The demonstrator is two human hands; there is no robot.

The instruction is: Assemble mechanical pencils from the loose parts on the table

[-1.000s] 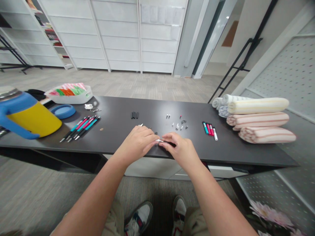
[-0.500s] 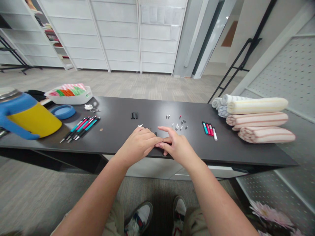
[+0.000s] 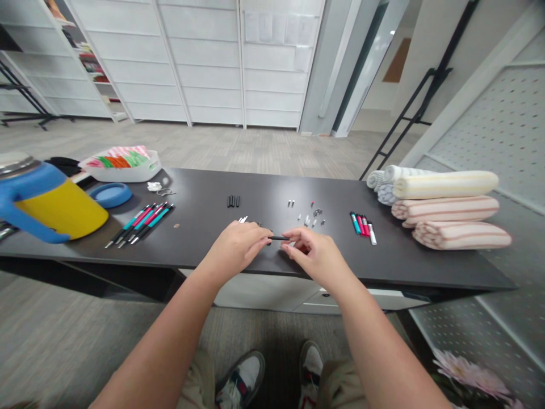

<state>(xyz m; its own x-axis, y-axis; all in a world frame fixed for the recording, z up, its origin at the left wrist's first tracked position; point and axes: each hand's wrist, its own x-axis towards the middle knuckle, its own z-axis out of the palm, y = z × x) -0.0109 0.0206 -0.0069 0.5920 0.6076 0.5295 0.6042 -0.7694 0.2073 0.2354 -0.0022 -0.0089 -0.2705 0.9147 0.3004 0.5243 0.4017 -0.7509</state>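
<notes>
Gap between tubes (image 3: pixel 233 201) and white pieces (image 3: pixel 291 203)

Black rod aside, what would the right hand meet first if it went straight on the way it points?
Most likely the left hand, just across the black rod, though depth is unclear.

Bright, even light puts soft glare on the dark tabletop (image 3: pixel 200 218), while wide-angle distortion stretches the edges
</notes>
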